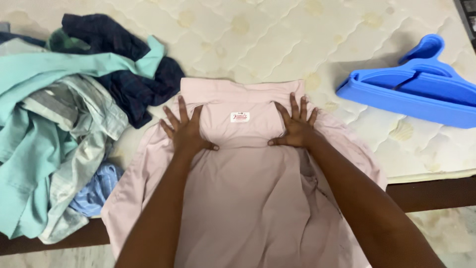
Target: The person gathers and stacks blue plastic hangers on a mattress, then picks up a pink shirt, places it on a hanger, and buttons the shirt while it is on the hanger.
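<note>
Pink shirt lies under left hand and right hand, both spread flat.

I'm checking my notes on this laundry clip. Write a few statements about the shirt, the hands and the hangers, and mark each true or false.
1. Both the left hand and the right hand lie flat on the pink shirt. True.
2. The blue hangers lie on the pink shirt. False: they lie apart on the mattress, to its right.
3. A pile of clothes lies left of the shirt. True.
4. The right hand holds a hanger. False: it rests open near the collar.
</note>
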